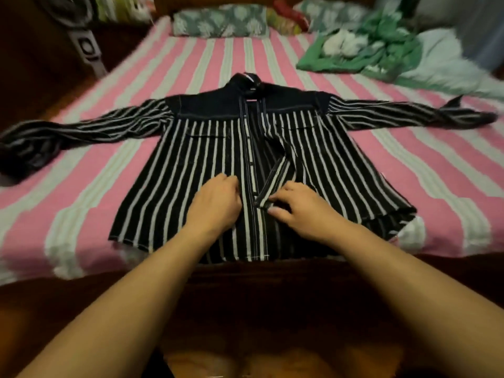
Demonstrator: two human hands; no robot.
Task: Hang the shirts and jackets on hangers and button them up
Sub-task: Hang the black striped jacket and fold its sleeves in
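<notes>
A black shirt with white stripes [196, 170] lies flat on the bed, sleeves spread to both sides, collar at the far end. Its front is partly open, and the right placket is folded over near the lower buttons. A hanger hook [252, 83] seems to poke out at the collar, blurred. My left hand [215, 205] pinches the left front edge beside the button strip. My right hand [297, 211] grips the folded right placket edge just opposite, fingertips on the cloth.
The bed carries a pink and pale green striped sheet [81, 214]. A heap of green and white clothes [362, 50] lies at the far right, patterned pillows [221, 21] at the head. A dark wooden bed frame [245, 290] runs along the near edge.
</notes>
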